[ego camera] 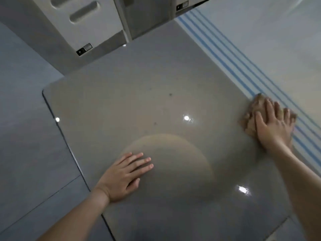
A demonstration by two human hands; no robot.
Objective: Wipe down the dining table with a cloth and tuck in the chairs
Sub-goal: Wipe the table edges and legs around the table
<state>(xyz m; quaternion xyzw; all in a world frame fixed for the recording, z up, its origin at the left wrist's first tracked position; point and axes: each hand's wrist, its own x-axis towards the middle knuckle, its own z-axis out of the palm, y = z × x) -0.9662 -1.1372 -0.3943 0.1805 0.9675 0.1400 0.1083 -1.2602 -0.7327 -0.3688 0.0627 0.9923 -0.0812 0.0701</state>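
Observation:
The glossy grey dining table (121, 101) fills the middle of the head view. My right hand (272, 126) presses flat on a crumpled brown cloth (250, 119) at the table's right edge, against the striped wall. My left hand (125, 176) lies palm down on the tabletop near the front left, fingers together, holding nothing. Small dark specks (170, 94) dot the surface toward the far side.
A white chair (83, 20) with slotted back stands beyond the far left corner, and part of another chair (182, 6) shows at top centre. A white wall with blue stripes (225, 54) runs along the table's right. Grey tiled floor (26, 119) lies left.

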